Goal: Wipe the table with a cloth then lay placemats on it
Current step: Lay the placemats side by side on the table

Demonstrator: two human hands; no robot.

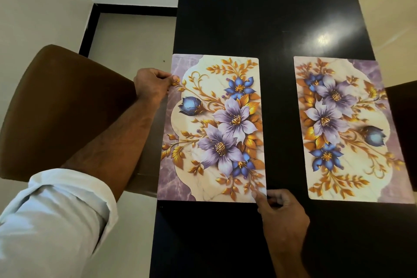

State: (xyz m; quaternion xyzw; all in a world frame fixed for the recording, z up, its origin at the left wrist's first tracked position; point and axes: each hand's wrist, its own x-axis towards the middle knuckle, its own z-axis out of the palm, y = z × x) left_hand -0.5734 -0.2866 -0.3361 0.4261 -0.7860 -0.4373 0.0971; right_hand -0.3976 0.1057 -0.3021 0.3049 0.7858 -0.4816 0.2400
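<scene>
We see two floral placemats on the dark desk (270,18): the right placemat (343,128) lies flat at 3 o'clock, while the left placemat (214,128) at 9 o'clock overhangs the edge. Our left hand (153,84) pinches its far side and our right hand (282,214) its near corner, so we judge wiping done and only final squaring left; no cloth shows.

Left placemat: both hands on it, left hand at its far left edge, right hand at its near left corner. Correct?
Not quite. In the head view the right hand pinches the left placemat at its near right corner, not the near left. The left hand does hold its far left edge.

Bare table (259,18) beyond placemats (214,128)
</scene>
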